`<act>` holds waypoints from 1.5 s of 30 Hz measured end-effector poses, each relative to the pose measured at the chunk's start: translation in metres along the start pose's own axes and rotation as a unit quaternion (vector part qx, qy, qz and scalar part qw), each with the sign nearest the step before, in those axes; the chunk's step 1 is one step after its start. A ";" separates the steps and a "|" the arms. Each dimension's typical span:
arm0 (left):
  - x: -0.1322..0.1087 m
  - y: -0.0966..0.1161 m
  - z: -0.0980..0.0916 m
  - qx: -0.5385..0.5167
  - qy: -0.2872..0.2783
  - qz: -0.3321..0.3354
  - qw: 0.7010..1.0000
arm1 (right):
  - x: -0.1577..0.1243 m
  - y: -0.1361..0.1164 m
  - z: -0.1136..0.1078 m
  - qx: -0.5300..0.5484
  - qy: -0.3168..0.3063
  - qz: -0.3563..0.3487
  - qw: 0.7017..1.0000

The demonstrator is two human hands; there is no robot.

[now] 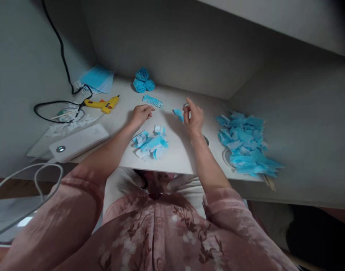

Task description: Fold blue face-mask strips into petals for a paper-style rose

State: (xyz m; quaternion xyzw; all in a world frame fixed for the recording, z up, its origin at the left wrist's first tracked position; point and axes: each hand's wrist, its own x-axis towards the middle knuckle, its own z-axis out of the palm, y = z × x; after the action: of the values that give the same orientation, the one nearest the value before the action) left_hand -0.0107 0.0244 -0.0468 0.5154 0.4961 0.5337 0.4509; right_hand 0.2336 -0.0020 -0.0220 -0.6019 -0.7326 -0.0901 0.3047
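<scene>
My left hand [142, 114] is over the middle of the white tabletop, fingers curled and thumb against the index finger. Whatever they hold, if anything, is hidden. Just beyond it lies a folded, striped blue strip [152, 101]. My right hand [194, 117] has its index finger stretched forward and its thumb apart. A small blue piece [178, 114] lies beside that thumb, and a small shiny ring-like object [186, 106] shows by the fingertips, its kind unclear. Below my left hand is a small heap of blue and white scraps [151, 144].
Three blue fabric-like roses [142, 81] stand at the back. On the left are blue face masks [96, 78], a yellow glue gun [104, 104] with a black cord, and a white power bank [79, 143]. A large pile of blue pieces [241, 141] covers thin sticks [270, 183] at right.
</scene>
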 end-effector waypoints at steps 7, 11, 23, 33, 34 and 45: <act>-0.002 0.000 0.002 -0.006 -0.005 0.000 1.000 | -0.001 0.007 0.001 0.002 0.018 0.005 1.000; -0.002 0.001 0.003 -0.002 -0.004 0.001 1.000 | -0.002 0.008 -0.002 0.005 0.008 0.019 1.000; -0.005 0.004 0.001 -0.002 -0.015 0.008 1.000 | 0.005 0.038 -0.013 -0.007 0.142 0.118 0.983; 0.000 -0.004 0.002 -0.017 -0.015 0.014 1.000 | 0.003 0.046 -0.006 -0.003 0.134 0.129 0.982; 0.000 -0.003 0.002 -0.018 -0.014 0.011 1.000 | 0.003 0.045 -0.004 -0.003 0.133 0.127 0.983; -0.005 0.005 0.002 -0.007 -0.023 -0.005 1.000 | -0.005 -0.001 -0.006 0.008 0.059 0.009 0.998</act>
State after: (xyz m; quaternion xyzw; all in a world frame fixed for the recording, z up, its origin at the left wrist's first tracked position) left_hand -0.0080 0.0195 -0.0425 0.5218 0.4845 0.5230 0.4685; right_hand 0.2354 -0.0094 -0.0201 -0.5998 -0.7086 -0.1173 0.3528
